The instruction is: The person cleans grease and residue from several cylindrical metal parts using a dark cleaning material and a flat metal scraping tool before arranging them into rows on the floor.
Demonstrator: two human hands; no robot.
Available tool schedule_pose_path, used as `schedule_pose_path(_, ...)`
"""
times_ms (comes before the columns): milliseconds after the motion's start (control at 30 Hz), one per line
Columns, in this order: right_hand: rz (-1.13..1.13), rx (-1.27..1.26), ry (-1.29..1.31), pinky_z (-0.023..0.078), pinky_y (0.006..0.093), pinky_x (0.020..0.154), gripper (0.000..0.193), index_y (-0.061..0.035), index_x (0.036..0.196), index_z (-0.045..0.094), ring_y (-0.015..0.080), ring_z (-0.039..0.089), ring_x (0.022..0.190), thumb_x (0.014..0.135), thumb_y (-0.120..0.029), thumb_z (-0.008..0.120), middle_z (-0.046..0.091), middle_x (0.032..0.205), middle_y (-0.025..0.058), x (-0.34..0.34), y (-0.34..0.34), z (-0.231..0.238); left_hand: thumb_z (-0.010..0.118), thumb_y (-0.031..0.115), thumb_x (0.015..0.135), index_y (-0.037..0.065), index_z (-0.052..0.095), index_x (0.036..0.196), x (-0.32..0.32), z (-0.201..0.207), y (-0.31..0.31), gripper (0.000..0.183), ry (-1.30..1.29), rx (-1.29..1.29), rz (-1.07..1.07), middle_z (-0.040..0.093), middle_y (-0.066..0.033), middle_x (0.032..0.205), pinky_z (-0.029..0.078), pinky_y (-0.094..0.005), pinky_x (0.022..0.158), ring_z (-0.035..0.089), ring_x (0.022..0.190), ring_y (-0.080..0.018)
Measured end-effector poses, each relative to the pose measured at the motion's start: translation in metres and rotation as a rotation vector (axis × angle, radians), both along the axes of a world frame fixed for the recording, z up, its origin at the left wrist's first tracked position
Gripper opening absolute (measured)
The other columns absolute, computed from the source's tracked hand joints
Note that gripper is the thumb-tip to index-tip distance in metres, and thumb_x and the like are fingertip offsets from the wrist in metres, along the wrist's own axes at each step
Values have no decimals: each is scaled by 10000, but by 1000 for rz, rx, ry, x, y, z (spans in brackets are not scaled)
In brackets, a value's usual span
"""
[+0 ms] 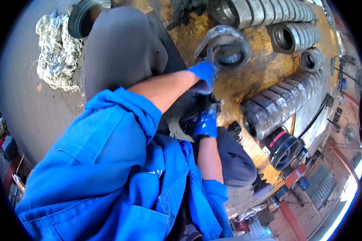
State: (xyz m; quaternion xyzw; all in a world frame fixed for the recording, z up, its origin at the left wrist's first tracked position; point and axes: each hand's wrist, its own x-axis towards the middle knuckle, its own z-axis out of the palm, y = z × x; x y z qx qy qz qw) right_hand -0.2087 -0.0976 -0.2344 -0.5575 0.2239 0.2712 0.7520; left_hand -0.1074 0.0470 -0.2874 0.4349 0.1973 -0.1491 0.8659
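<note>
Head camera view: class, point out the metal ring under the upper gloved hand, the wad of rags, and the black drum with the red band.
Metal ring [229, 42], head view, its top rim.
Wad of rags [56, 52], head view, its middle.
Black drum [283, 146], head view, its side wall.

The person wears a bright blue work jacket [108, 168] with sleeves rolled above the forearms, blue gloves on the left hand [204, 73] and right hand [206, 122], and grey trousers [122, 50].
</note>
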Motion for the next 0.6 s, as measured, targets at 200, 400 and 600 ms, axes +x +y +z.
schedule_pose_path(200,163,-509,-126,545,349,600,167,1,986,637,241,670,725,847,-90,656,671,872,119,-7,40,41,616,120,874,31,615,1014,-7,-51,21,166,-60,-417,62,616,-133,709,495,-367,497,613,587,-245)
schedule_pose_path(400,124,-54,16,538,394,739,276,-70,1125,587,206,617,829,964,-283,515,645,961,79,-13,-27,-33,636,203,868,3,605,1014,9,-16,-1,249,-285,481,-12,599,-101,643,482,-369,482,592,533,-226)
schedule_pose_path(600,19,40,143,514,421,807,320,-93,1152,581,238,608,911,965,-329,473,631,1062,85,7,1,24,650,249,849,-22,596,1024,4,106,12,328,-93,557,79,659,-115,741,496,-336,535,630,601,-203)
